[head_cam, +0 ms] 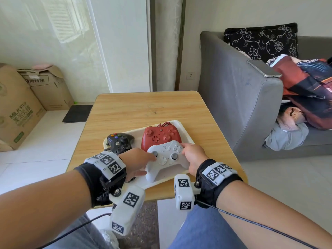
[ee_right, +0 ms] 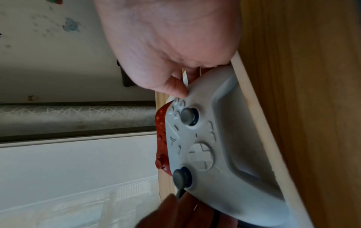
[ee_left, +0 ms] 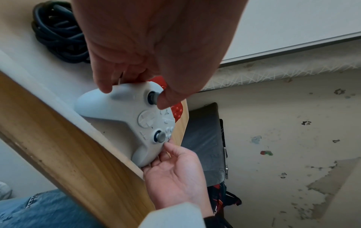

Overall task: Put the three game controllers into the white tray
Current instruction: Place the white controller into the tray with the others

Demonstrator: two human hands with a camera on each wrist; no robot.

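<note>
both forearms enter from the near edge, each wrist strapped with a black band carrying white marker blocks. left hand (head_cam: 137, 159) grips the left side of the white controller (head_cam: 167, 159), thumb on its left stick and fingers curled under the handle. right hand (head_cam: 193, 157) holds the right side, thumb by the face buttons and fingers wrapped beneath. white controller sits at the near edge of the white tray (head_cam: 186, 135), its top edge overlapping the red controller (head_cam: 159, 134); whether it rests fully on the tray floor cannot be told. red controller lies flat in the tray's far right part, with its braided cable at the far rim. black controller (head_cam: 120, 141) lies in the tray's left part, just beside the left hand. tray rests on the wooden table (head_cam: 149, 106), with a grey sofa (head_cam: 237, 97) to the right.
</note>
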